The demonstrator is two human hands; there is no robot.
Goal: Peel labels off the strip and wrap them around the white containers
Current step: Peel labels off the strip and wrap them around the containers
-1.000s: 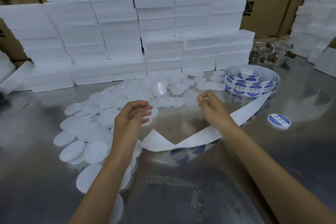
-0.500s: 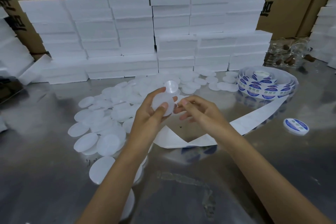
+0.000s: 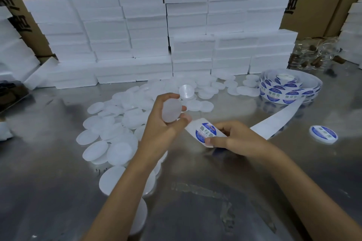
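Head: right hand (image 3: 236,139) pinches label (image 3: 206,131)

Two bare forearms enter from the bottom edge, no sleeves in view anywhere up to the frame edge. Left hand (image 3: 166,123) and right hand (image 3: 235,139): no gloves, no rings, no watch or wristband. Nails short and plain, w/o polish, as far as visible on the right thumb and the left fingertips. Nothing else of the person shows; only hands, wrists, forearms.
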